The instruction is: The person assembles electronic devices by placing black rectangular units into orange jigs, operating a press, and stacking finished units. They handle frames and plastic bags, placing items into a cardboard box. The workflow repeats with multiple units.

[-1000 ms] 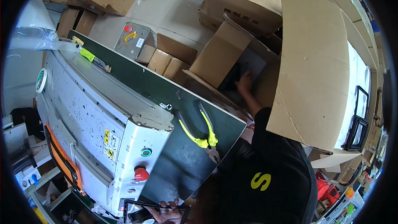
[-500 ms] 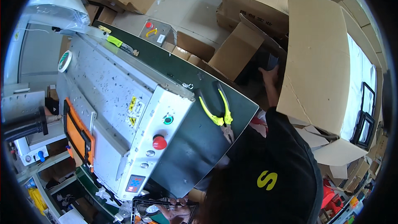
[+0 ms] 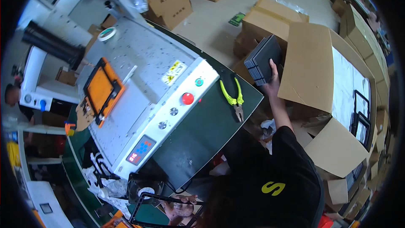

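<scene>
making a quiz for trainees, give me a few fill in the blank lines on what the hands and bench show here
1. The right hand lifts a stack of dark ____ panels beside the open cardboard box.
2. The pliers on the dark worktop have ____ handles.
3. The round button on the machine's white panel is ____.
4. The left hand holds a thin black ____.

Missing words: flat; yellow-green; red; frame
</scene>
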Demonstrator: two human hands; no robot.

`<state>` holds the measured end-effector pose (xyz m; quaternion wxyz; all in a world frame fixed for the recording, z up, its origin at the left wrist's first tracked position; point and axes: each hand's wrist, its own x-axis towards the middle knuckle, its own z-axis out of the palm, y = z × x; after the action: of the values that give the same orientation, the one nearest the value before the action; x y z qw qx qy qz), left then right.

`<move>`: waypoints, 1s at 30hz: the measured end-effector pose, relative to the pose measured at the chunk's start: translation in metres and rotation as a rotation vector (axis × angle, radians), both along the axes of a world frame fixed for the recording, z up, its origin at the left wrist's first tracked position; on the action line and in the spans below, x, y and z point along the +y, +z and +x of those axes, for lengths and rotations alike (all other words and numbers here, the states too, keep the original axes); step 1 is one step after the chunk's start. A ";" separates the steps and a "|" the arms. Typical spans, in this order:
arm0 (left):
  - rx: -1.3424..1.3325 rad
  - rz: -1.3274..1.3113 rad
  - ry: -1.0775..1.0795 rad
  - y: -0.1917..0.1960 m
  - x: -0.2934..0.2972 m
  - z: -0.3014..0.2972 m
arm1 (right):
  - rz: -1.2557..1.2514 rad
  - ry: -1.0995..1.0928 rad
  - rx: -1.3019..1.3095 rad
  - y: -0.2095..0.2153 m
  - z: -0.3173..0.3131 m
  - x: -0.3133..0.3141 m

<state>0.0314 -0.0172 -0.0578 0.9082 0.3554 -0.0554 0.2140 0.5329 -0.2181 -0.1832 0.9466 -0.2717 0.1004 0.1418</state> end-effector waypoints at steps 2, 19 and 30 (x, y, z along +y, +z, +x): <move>-0.035 0.007 0.012 -0.002 -0.009 -0.005 | 0.016 0.067 -0.086 0.039 -0.012 0.024; -0.139 0.075 0.182 0.014 -0.054 0.004 | -0.797 -0.221 -2.029 0.179 -0.205 0.068; 0.680 -0.162 0.530 0.041 -0.032 0.043 | -0.615 -0.011 -2.608 0.124 -0.205 0.101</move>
<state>0.0748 -0.0490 -0.0163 0.8133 0.3355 0.3570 0.3141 0.3276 -0.1168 -0.0597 0.2518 -0.4076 -0.8410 -0.2512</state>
